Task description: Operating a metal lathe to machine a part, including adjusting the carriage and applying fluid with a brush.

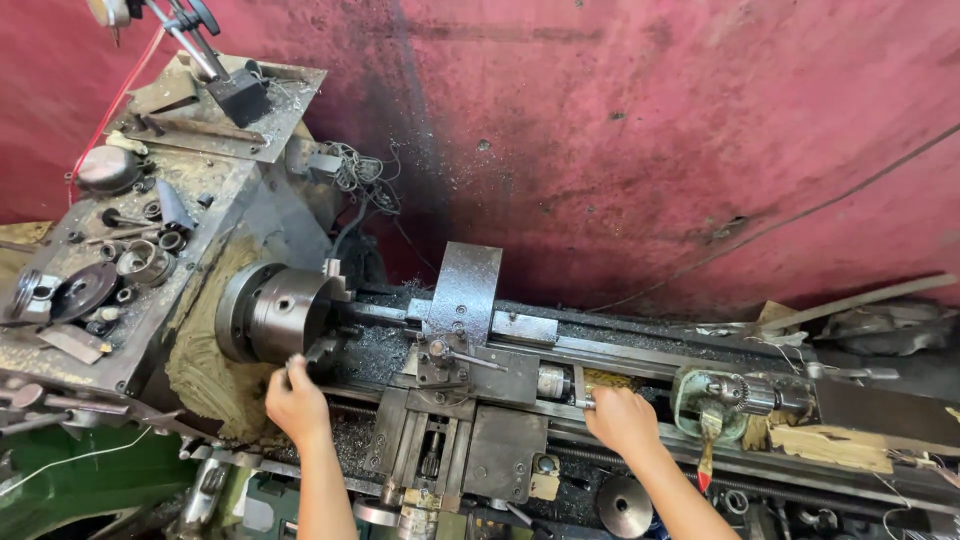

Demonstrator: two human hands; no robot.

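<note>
A metal lathe fills the view, with its round steel chuck [270,312] at the left. My left hand [296,402] is closed on something small just below the chuck jaws; what it grips is hidden by the fingers. My right hand [622,418] is closed on a thin metal bar [579,387] that stands up from the lathe bed [620,350] to the right of the carriage. The tool post [447,358] with its small lever sits between my hands, under an upright steel plate [462,288].
The headstock top [120,270] at the left carries several loose rings, bits and metal scraps. A tailstock drill chuck [742,393] sits at the right, with a red-handled brush [708,450] by it. Metal chips cover the bed. A red wall [650,130] stands behind.
</note>
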